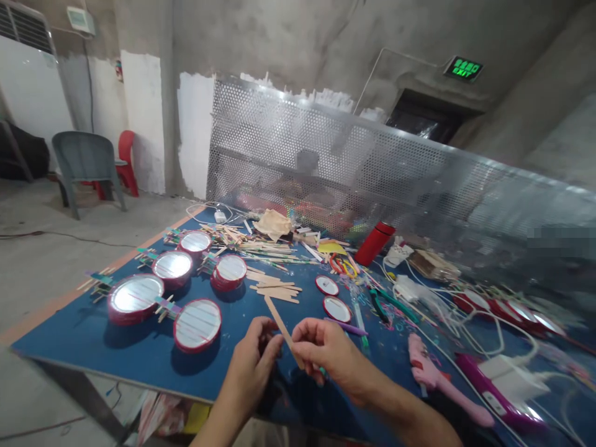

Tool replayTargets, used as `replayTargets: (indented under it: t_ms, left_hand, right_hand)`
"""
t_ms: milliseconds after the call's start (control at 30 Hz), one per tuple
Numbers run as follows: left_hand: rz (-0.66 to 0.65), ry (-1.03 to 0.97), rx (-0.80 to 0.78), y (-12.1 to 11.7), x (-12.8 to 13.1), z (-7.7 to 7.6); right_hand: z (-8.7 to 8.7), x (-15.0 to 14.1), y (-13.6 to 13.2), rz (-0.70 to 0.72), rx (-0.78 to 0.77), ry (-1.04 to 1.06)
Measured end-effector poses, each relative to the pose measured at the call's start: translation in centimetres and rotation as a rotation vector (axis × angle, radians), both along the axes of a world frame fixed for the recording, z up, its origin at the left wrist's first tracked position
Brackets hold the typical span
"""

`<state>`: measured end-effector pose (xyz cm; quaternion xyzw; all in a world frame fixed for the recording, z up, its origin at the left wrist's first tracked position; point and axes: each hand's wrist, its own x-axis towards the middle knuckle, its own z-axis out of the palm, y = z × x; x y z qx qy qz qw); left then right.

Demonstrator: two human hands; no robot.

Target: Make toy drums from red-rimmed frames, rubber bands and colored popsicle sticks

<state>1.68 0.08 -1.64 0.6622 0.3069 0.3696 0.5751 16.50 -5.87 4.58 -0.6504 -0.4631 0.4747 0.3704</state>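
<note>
A flat wooden craft stick [278,318] slants up between my hands at the front of the blue table. My right hand [328,347] pinches its lower part between thumb and fingers. A small green bit [322,371] shows beneath those fingers; what it belongs to is hidden. My left hand [255,354] is curled closed just left of the stick, its fingertips close to it; anything inside is hidden. Past the stick's upper end lies a loose pile of craft sticks [279,289]. Two small round discs with red rims [336,308] lie beyond my right hand.
Several red-rimmed banjo-like pieces [198,325] stand at the left. To the right are a pink glue gun [428,366], green-handled pliers [382,304], a purple power strip [498,397] and tangled white cables. A red bottle [375,243] stands before the perforated metal panel [298,149].
</note>
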Motion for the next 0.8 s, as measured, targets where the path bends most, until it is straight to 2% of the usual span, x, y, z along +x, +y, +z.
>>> replayTargets:
  t_ms: [200,367,433,533,633,800]
  left_hand:
    - [-0.047,0.016,0.017,0.3,-0.6,0.9]
    - [-0.131,0.077,0.022,0.3,-0.6,0.6]
    - [-0.153,0.104,0.013,0.4,-0.5,0.4]
    - [-0.153,0.142,0.077,0.6,-0.3,0.4]
    - [-0.142,0.174,0.133,0.8,-0.2,0.4]
    - [-0.133,0.167,0.045,0.6,-0.1,0.1]
  right_hand:
    - [-0.9,-2.3,-2.5,-0.034,-0.018,0.089]
    - [-1.5,-2.4,-5.4,-0.019,-0.020,0.069]
    - [-1.8,-1.9,-7.0,-0.015,-0.015,0.021]
    - [-2.0,-0.8,-9.7,-0.038,0.067,-0.206]
    - [-2.2,0.3,-12.4,-0.176,0.121,-0.355]
    - [-3.0,1.7,-15.9,-0.629,0.091,-0.241]
